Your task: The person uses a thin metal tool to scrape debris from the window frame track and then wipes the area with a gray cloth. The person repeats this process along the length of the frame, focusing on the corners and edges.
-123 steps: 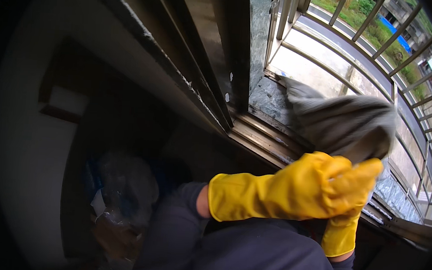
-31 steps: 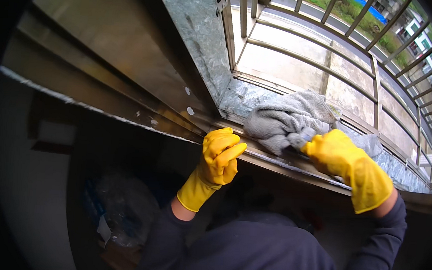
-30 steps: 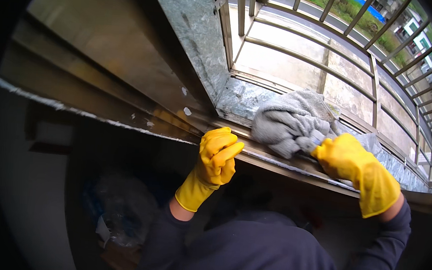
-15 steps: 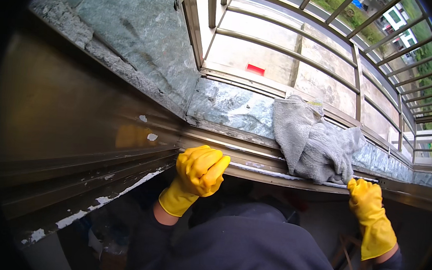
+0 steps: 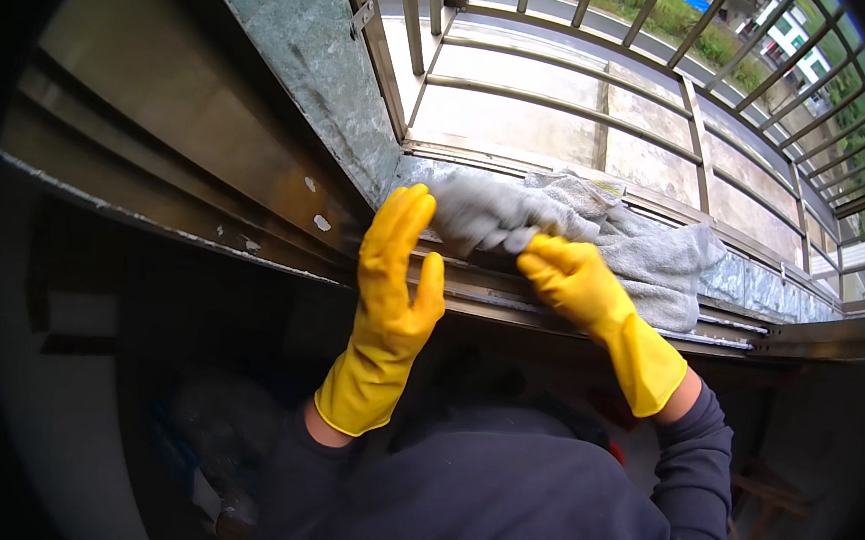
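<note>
My left hand (image 5: 387, 302), in a yellow rubber glove, stands upright at the window track (image 5: 491, 294) with its fingers stretched and thumb apart. A grey towel (image 5: 659, 256) lies bunched over the stone sill and the track. Its left part is lifted and smeared by motion beside my left fingertips; whether they touch it I cannot tell. My right hand (image 5: 574, 285), gloved in yellow too, is closed on the towel near its middle, with its fingertips partly hidden in the folds.
Beyond the stone sill (image 5: 762, 291) a cage of metal bars (image 5: 565, 101) stands over a pale ledge. A brown metal window frame (image 5: 192, 123), with flaking white paint, rises on the left. Greenery and buildings show outside.
My right hand has moved left from the track's right end and gripped the towel, whose left part is pulled leftward. My left hand has gone from a fist to stretched fingers and moved slightly up.
</note>
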### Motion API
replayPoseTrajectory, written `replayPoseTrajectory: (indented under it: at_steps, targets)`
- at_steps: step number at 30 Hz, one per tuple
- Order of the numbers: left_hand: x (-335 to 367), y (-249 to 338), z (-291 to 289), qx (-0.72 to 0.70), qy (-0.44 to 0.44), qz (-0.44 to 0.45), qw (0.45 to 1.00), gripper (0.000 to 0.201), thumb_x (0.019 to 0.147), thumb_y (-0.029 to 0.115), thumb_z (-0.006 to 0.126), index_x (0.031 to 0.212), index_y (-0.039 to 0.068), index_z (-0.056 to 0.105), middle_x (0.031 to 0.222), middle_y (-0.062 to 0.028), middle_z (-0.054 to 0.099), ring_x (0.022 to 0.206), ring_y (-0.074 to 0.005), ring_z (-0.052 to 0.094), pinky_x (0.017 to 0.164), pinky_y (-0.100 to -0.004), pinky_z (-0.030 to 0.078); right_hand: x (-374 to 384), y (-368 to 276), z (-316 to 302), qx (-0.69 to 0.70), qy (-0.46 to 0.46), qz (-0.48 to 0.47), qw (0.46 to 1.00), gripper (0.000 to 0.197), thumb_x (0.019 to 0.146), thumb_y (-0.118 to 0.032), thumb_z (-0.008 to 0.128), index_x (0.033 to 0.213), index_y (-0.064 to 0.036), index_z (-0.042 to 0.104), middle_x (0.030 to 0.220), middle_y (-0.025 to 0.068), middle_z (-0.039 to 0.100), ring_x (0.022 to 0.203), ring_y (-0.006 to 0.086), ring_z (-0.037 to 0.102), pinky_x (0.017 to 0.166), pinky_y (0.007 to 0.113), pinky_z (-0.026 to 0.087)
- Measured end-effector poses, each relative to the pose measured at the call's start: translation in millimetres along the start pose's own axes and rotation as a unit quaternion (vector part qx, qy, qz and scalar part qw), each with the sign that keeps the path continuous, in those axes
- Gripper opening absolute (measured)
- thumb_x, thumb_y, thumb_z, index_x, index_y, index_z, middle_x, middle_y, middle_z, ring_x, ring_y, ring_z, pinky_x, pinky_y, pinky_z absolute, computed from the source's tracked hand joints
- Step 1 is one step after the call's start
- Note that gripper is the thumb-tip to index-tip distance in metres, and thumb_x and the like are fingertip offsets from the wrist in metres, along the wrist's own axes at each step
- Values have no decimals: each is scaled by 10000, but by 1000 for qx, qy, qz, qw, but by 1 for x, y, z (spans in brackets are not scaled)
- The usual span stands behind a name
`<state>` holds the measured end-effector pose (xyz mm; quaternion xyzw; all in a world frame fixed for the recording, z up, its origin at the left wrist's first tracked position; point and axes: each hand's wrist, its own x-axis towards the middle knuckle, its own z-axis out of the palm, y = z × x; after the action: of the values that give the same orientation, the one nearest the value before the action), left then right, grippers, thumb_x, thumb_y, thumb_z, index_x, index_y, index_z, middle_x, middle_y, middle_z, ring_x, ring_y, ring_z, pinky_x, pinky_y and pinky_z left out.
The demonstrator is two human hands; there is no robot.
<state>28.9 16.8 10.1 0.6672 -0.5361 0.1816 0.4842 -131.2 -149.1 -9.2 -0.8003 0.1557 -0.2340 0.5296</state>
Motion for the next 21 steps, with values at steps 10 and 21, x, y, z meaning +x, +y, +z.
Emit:
replayPoseTrajectory:
  at_steps: [10,21]
  targets:
    - [-21,4,-7,2,31,-30,999,419,871,-110,529,1281,-25,540,1335,-171,558,1189,-281,572,988,-355,496,-131,-68,-177,25,61,158,985,135,947,-143,646,911,-14,663,562,6,519,435,94,468,410,247,339]
    - [-39,4,0,4,65,-15,998,389,898,-71,468,1276,-29,550,1245,-168,606,1139,-295,594,1022,-382,458,-115,-95,-81,-693,-149,45,704,245,795,-139,617,1035,-94,626,725,71,594,640,270,623,536,421,466]
